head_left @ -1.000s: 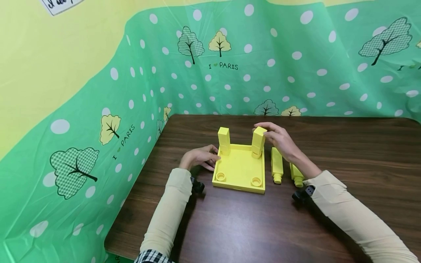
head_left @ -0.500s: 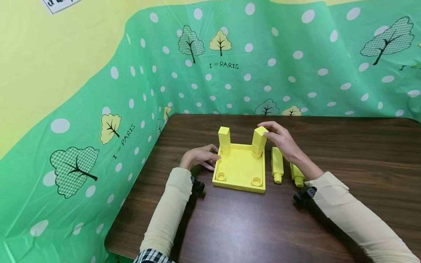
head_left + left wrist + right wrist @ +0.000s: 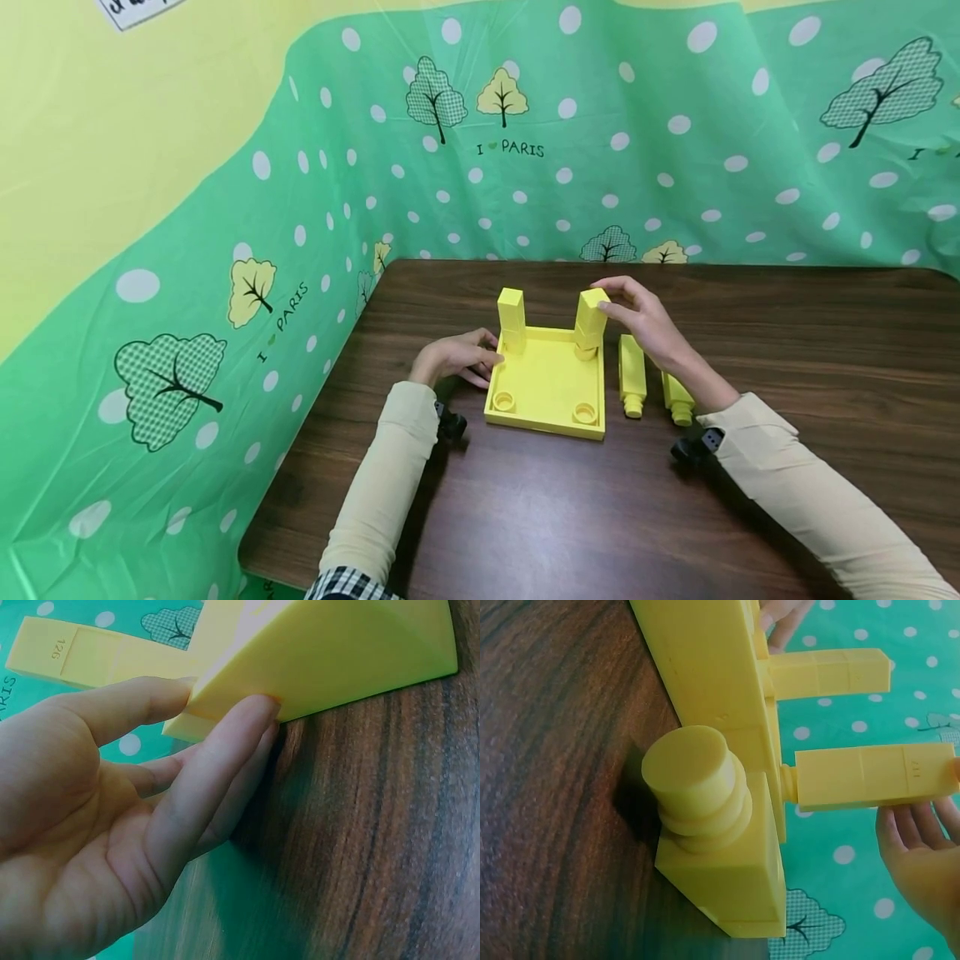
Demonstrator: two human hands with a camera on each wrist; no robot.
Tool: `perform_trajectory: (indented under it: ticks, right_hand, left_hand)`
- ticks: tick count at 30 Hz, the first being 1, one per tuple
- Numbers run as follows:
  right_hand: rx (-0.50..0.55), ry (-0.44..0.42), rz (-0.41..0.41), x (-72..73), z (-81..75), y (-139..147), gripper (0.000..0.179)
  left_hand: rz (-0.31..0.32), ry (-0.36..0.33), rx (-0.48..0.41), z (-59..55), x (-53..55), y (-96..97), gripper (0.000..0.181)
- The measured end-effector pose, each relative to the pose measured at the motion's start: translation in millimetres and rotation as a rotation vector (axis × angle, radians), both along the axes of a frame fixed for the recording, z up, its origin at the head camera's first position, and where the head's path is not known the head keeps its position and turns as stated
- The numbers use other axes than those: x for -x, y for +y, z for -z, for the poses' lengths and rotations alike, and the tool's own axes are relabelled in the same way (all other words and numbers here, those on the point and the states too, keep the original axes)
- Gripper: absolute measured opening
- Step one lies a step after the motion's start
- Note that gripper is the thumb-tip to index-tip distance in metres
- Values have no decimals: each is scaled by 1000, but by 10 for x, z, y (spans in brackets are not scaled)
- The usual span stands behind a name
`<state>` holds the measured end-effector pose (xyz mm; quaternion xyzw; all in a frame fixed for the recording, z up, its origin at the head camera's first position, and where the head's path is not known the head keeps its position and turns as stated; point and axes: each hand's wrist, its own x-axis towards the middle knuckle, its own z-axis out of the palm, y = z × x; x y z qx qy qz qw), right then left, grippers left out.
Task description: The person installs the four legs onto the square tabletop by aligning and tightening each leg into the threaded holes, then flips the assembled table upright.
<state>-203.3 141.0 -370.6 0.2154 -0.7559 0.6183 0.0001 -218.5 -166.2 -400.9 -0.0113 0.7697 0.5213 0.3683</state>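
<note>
At nine o'clock we see a relaxed left hand [image 3: 456, 359] touching the square yellow tray [image 3: 549, 379] on the table [image 3: 517, 508].
Only the left wrist view lets us read 126 on the eleven-o'clock post [image 3: 127, 658]; the right hand [image 3: 647, 323] grips the one-o'clock post [image 3: 589, 323].

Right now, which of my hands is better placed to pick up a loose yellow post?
Probably your right hand: both loose posts lie on its side of the tray, though it first must release the upright post it grips. Your left hand touches the opposite edge.

The head view looks forward and down; close, tilted wrist views share the yellow tray [image 3: 546, 382].
</note>
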Motion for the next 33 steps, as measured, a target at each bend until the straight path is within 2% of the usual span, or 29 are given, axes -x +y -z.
perform_trajectory:
  ticks: [5, 12, 20, 24, 28, 33]
  right_hand:
    - [-49, 36, 27, -7, 4, 5, 39]
    - [-110, 35, 102, -21, 0, 3, 35]
    - [-226, 51, 176, -220, -242, -82, 34]
    - [-262, 66, 214, -275, -301, -113, 35]
    - [-268, 88, 231, -281, -278, -124, 37]
    - [-253, 108, 263, -122, -28, -72, 42]
  left_hand:
    - [5, 1, -2, 6, 8, -1, 43]
    - [3, 3, 8, 1, 18, 1, 41]
    - [7, 2, 8, 6, 15, 5, 42]
    - [4, 4, 6, 7, 15, 1, 41]
    - [7, 0, -1, 8, 13, -4, 42]
    - [10, -2, -7, 7, 8, -6, 43]
